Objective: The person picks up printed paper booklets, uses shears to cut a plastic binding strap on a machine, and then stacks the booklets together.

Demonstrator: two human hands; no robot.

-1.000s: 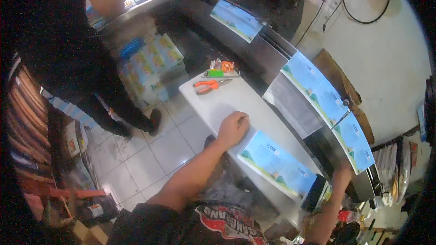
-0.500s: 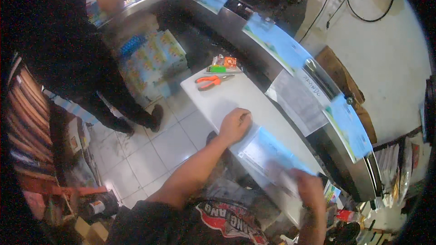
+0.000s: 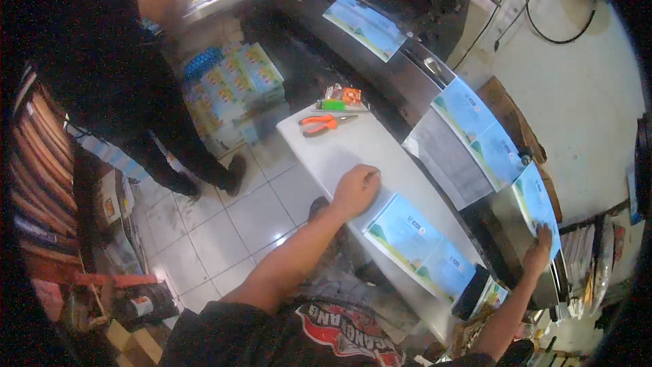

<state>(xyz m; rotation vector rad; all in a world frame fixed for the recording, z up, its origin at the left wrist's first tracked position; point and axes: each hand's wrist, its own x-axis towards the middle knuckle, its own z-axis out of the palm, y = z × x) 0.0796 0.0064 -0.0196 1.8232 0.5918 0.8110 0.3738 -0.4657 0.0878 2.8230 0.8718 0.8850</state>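
Running along the table's (image 3: 401,163) right side, a rail (image 3: 415,80) carries blue sheets (image 3: 465,112) in a row. A stack (image 3: 407,228) of similar ones lies on the table's near half, seemingly for easy reach. The right hand (image 3: 538,251), fingers straightened, touches the rail's nearest sheet, perhaps steadying it; the left hand (image 3: 356,192) curls beside the stack, any pinch unclear. Pliers (image 3: 319,124) lie at the table's far end, likely set aside.

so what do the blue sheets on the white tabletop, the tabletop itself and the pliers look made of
Blue sheets: likely paper or thin card, flat with printed colour. White tabletop: smooth, evenly pale, perhaps laminate or plastic. Pliers: orange grips suggest plastic or rubber; the grey nose looks metal.
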